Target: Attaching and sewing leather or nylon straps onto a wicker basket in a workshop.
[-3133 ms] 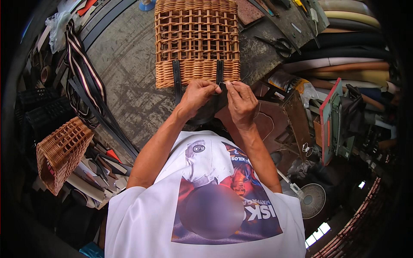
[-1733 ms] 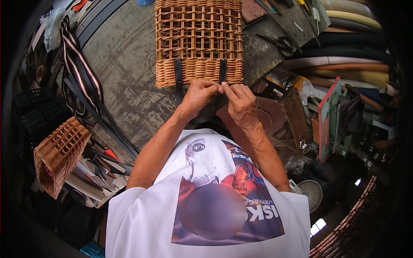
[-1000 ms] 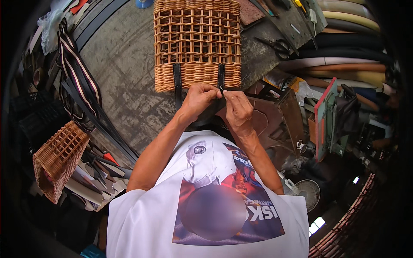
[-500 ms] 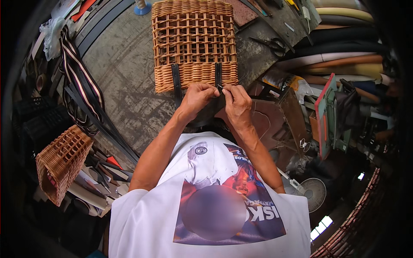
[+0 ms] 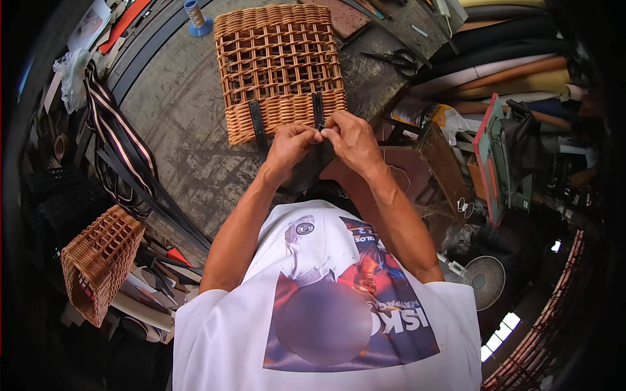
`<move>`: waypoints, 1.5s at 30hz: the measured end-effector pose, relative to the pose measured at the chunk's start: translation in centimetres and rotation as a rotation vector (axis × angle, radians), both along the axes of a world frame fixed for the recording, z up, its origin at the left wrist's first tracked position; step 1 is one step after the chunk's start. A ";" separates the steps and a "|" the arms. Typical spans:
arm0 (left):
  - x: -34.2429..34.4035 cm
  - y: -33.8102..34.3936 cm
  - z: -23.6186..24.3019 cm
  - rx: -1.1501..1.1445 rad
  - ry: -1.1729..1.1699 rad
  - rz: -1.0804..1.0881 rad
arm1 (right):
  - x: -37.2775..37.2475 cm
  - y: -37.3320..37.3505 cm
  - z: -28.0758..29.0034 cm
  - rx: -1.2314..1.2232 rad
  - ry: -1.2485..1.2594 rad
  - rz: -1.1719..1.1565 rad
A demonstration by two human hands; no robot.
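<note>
A tan wicker basket (image 5: 279,55) lies at the top centre with two black stitched straps, a left one (image 5: 257,124) and a right one (image 5: 317,107), along its near end. My left hand (image 5: 293,147) is closed in a pinch on the lower part of the right strap, just below the wicker. Close against it, my right hand (image 5: 352,143) has thumb and index fingertip together at that same strap, the other fingers curled. What its fingertips hold is too small to make out, though a thin pale line shows between the hands.
A thread spool (image 5: 197,23) and black scissors (image 5: 394,60) lie on the worn worktable (image 5: 169,85). Striped straps (image 5: 116,130) and a second basket (image 5: 98,260) are at left. Fabric rolls (image 5: 495,72), a red-edged board (image 5: 482,156) and a fan (image 5: 484,280) are at right.
The view has shifted, putting the basket further left and showing more of the spool. My right hand has risen and arched over the strap, its fingertips closer to my left hand's.
</note>
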State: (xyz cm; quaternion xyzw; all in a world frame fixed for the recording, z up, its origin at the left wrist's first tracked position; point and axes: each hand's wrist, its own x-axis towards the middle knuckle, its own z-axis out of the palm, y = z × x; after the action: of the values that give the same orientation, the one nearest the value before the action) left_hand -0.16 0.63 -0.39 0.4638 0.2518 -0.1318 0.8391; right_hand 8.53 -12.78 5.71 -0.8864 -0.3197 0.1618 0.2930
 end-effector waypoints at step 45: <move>1.3 0.3 2.0 -0.028 0.127 -0.041 | -1.4 -6.7 -13.8 0.766 0.459 0.088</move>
State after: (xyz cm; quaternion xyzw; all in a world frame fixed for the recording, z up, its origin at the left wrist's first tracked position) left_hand 1.17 0.97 1.66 0.4478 0.2931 -0.1814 0.8250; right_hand 7.17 -19.47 -8.11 -0.6407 -0.3207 0.2366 0.6563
